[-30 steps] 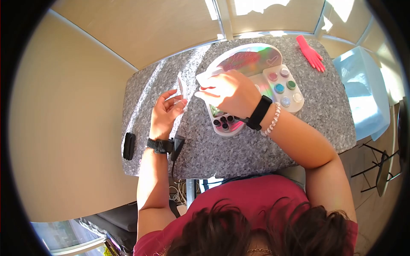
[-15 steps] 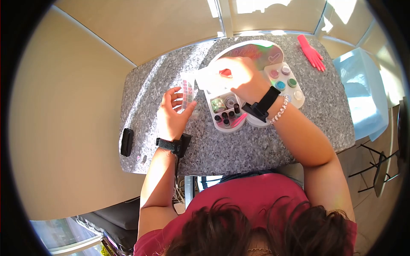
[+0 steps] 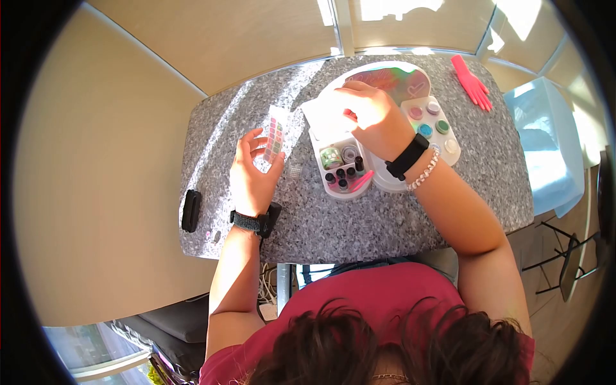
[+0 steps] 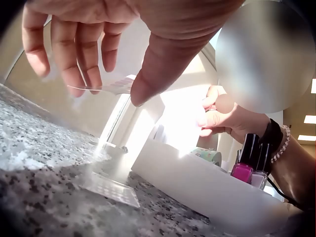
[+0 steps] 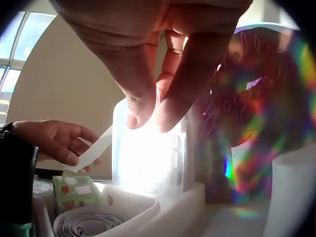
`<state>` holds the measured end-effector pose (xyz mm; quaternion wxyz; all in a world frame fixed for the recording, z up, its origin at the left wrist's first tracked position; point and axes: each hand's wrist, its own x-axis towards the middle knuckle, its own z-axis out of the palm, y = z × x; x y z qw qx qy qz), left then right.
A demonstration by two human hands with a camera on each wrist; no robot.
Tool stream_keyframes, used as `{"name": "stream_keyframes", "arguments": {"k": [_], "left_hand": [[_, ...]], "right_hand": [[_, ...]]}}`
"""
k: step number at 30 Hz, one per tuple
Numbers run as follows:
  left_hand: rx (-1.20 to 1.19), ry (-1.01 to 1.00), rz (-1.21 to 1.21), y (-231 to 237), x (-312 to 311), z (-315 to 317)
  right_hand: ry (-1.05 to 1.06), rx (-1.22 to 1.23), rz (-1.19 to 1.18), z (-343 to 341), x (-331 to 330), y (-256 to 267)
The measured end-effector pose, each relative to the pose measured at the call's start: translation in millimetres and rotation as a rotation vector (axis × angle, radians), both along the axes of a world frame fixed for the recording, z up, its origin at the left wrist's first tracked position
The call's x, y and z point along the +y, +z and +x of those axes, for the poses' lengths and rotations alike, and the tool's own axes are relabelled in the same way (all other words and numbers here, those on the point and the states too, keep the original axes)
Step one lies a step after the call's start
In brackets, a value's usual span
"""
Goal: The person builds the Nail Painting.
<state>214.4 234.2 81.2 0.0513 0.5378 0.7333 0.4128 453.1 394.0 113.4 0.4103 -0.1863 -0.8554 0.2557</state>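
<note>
My left hand (image 3: 251, 179) pinches a thin sticker sheet (image 3: 274, 138) with rows of small pink and green squares, held above the table left of a white nail kit case (image 3: 389, 184). Over the case's back left part, my right hand (image 3: 378, 122) pinches the top of a flat, see-through packet (image 5: 148, 158) between thumb and fingers. Sunlight bleaches the packet, so its contents are hidden. Just in front of it, the case's compartments hold a green patterned roll (image 3: 330, 157), a coiled white strip (image 5: 89, 224), several nail polish bottles (image 3: 342, 174) and pink tweezers (image 3: 363, 181).
A small clear sheet of gems (image 4: 111, 190) lies on the speckled table (image 3: 321, 231), below the left hand. Colourful pots (image 3: 425, 130) fill the case's right side, beneath a shiny lid (image 3: 410, 82). A pink practice hand (image 3: 473, 83) lies back right; a black case (image 3: 190, 210) is far left.
The sticker sheet has turned from edge-on to face up toward the head view. My right hand has moved right and slightly back, uncovering the roll and polish compartments.
</note>
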Motion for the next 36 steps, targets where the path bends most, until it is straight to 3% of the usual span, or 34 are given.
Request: {"name": "stream_keyframes", "arguments": {"k": [7, 10, 14, 16, 18, 20, 23, 27, 29, 33, 36], "left_hand": [[0.056, -0.107, 0.081, 16.9, -5.4, 26.1], [0.139, -0.13, 0.148, 21.3, -4.7, 40.3], [0.275, -0.124, 0.177, 32.4, -0.9, 57.8], [0.282, -0.156, 0.189, 37.0, 3.5, 58.3], [0.421, -0.14, 0.138, 48.1, 6.1, 58.8], [0.4, -0.122, 0.094, 45.0, 7.4, 39.8], [0.403, -0.224, -0.187, 39.0, 2.4, 10.5], [0.406, -0.22, -0.441, 18.8, -0.8, -12.2], [0.378, -0.231, -0.448, 13.9, 0.1, -17.3], [0.339, -0.295, -0.451, 5.3, 3.9, -27.1], [0.292, -0.304, -0.477, 6.1, 3.5, -21.1]], "right_hand": [[-0.002, 0.009, 0.259, -5.0, 10.0, -26.7], [-0.134, 0.008, 0.346, 2.1, -0.2, -15.4], [0.014, 0.094, 0.094, 6.0, -19.5, 15.1], [-0.006, -0.079, -0.252, 9.2, -22.0, 24.3], [-0.047, -0.054, -0.25, 11.0, -17.7, 20.4], [-0.085, -0.032, -0.25, 15.1, -12.0, 15.3], [-0.155, 0.007, 0.21, 19.9, 3.0, -2.1], [-0.121, -0.077, 0.246, 20.8, 10.7, -19.0], [-0.148, -0.096, 0.094, 17.7, 6.1, -16.7], [-0.124, -0.077, 0.102, 14.9, 5.5, -16.4], [-0.092, -0.209, 0.192, 14.3, 9.2, -27.4]]}}
